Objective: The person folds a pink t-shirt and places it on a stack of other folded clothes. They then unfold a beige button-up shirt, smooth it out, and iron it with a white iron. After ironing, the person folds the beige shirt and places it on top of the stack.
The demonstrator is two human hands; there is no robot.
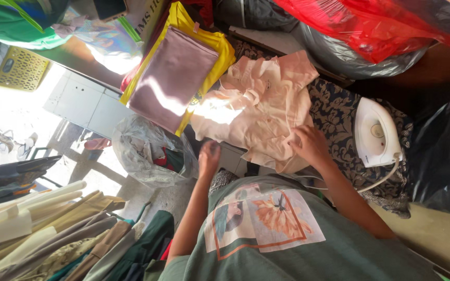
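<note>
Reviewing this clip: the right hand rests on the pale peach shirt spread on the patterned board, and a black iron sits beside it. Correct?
Not quite: the iron is white, not black, as the head view shows. The rest holds: the right hand rests on the pale peach shirt spread on the patterned board.

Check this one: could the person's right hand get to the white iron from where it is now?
Probably yes. The right hand lies on the pale shirt, and the white iron sits just beside it on the patterned ironing cloth, with nothing between them.

Harsh sun patches; deep shadows; slight blur
</note>
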